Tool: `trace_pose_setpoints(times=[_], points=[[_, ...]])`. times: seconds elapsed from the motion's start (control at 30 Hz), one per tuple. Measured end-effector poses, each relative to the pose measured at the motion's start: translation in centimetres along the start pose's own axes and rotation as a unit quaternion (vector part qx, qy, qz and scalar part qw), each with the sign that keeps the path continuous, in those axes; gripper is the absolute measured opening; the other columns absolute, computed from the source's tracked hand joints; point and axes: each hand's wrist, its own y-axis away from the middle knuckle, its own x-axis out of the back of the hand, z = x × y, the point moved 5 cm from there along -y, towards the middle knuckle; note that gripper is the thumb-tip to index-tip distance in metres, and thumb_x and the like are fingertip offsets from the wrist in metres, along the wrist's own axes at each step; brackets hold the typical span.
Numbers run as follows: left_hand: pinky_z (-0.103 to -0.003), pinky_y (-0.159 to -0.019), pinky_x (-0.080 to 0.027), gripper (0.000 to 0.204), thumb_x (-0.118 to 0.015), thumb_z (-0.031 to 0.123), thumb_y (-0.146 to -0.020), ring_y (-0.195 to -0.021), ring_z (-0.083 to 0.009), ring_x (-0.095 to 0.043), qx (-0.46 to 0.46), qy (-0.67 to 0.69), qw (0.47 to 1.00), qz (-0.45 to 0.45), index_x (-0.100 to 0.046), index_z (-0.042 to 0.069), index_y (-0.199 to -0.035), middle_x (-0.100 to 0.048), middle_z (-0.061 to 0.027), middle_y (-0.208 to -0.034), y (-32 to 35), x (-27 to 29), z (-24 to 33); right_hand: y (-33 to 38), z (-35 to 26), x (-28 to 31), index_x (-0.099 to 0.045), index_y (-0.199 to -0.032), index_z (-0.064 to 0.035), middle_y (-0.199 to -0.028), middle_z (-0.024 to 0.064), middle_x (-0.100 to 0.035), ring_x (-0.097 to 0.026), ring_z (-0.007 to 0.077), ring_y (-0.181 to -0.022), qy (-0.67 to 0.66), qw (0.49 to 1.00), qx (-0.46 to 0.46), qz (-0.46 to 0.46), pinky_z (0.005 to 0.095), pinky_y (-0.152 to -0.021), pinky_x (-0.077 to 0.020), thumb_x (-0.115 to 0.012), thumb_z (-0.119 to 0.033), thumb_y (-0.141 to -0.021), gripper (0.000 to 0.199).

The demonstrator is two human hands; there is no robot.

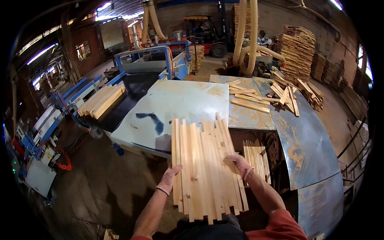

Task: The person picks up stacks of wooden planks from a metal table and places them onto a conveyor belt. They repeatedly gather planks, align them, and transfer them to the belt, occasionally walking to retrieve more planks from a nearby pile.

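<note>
Between my two gloved hands is a wide bundle of pale wooden strips [202, 168], lying side by side with uneven ends. My left hand [170, 178] presses on the bundle's left edge, and my right hand [239, 164] grips its right edge with the thumb over the top. Under the bundle the fingers are mostly hidden. The far ends of the strips overlap the front edge of a pale sheet-topped table [188, 98]; whether they rest on it I cannot tell. The near ends reach close to my body.
Another row of strips [103, 101] lies on a dark conveyor [140, 86] at left. Loose boards [256, 100] are scattered on a metal-topped table [306, 136] at right. More strips [257, 160] sit below it. Behind are a forklift [208, 38], hoses [253, 36] and a wood stack [297, 52].
</note>
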Motion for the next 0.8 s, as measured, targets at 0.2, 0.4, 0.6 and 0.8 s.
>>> trace_pose_setpoints(times=[0.2,0.4,0.6,0.8], points=[[-0.044,-0.104,-0.057,0.078,-0.082,0.024,-0.089,-0.121,-0.0284,-0.067,-0.004,-0.061,0.998,0.025,-0.046,0.000,-0.154,-0.065,-0.0154,-0.135,-5.1,7.3,6.0,-11.0,5.7,-4.9,-0.051,-0.140,0.0052,-0.112,0.0200,-0.072,-0.075,0.0292,-0.096,-0.119,0.986,-0.105,0.050,0.0420,-0.083,-0.0646,-0.061,-0.011,-0.108,0.037],[-0.042,-0.107,-0.055,0.085,-0.084,0.031,-0.088,-0.124,-0.0265,-0.065,-0.006,-0.170,0.985,0.023,-0.045,-0.001,-0.156,-0.065,-0.0141,-0.137,-13.7,12.8,15.0,-21.3,8.0,-10.8,-0.052,-0.118,0.0007,-0.097,0.0128,-0.066,-0.069,0.0243,-0.082,-0.463,0.855,-0.193,-0.135,0.0359,-0.073,-0.0615,-0.055,-0.016,-0.110,0.019],[-0.043,-0.109,-0.053,0.095,-0.082,0.053,-0.087,-0.127,-0.0329,-0.067,0.039,-0.585,0.809,-0.040,-0.047,0.000,-0.157,-0.069,-0.0225,-0.136,-27.0,20.4,26.5,-30.0,7.2,-20.5,-0.053,-0.121,-0.0013,-0.096,0.0118,-0.068,-0.071,0.0252,-0.083,-0.109,0.981,0.037,0.153,0.0403,-0.072,-0.0651,-0.063,-0.002,-0.101,0.023],[-0.049,-0.110,-0.051,0.120,-0.074,0.075,-0.082,-0.132,-0.0402,-0.063,-0.044,-0.708,0.690,0.142,-0.030,0.006,-0.170,-0.059,-0.0262,-0.149,-31.9,28.5,34.4,-41.0,9.6,-31.5,-0.055,-0.126,-0.0020,-0.101,0.0129,-0.071,-0.074,0.0277,-0.087,-0.081,0.979,0.040,0.180,0.0433,-0.073,-0.0654,-0.065,-0.001,-0.099,0.029]])
